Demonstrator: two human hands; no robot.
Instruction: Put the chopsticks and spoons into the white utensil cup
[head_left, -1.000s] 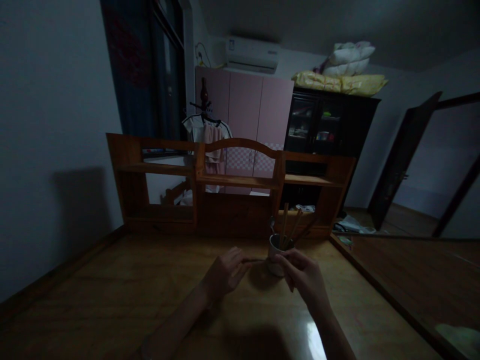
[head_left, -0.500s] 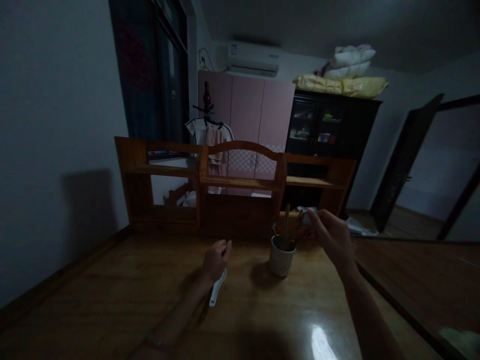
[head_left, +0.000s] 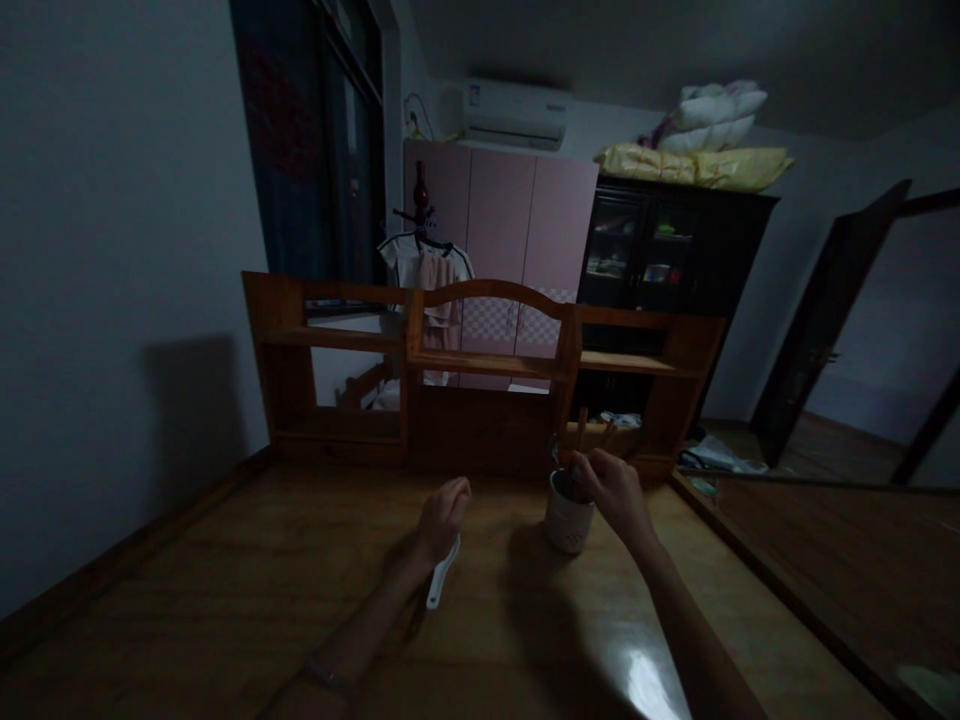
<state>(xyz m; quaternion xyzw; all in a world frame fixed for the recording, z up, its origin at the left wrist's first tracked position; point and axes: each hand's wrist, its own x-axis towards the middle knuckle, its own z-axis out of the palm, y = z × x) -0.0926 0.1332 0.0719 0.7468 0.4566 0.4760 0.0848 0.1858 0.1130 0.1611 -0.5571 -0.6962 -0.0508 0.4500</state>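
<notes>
My left hand (head_left: 442, 520) hovers or rests over the wooden table (head_left: 300, 570), its fingers curled closed; whatever they may hold is hidden. Beneath its wrist side lies a white-handled utensil (head_left: 442, 578), probably a spoon, with its far end covered by the hand. To the right stands a light utensil holder (head_left: 568, 522) with small holes near its base. Wooden chopsticks (head_left: 582, 428) and a metal utensil (head_left: 555, 452) stick up from it. My right hand (head_left: 615, 490) is at the holder's right rim, fingers pinched together; what is between them cannot be made out.
Behind the holder, a wooden shelf unit (head_left: 487, 367) runs across the table's back edge. A wall (head_left: 150, 250) bounds the left side. On the right, a raised table edge (head_left: 757, 560) borders another brown surface (head_left: 840, 530). The room is dim.
My right hand has come left and down, from beside the tops of the chopsticks to the holder's rim. My left hand stays closed above the white handle. The view has shifted slightly.
</notes>
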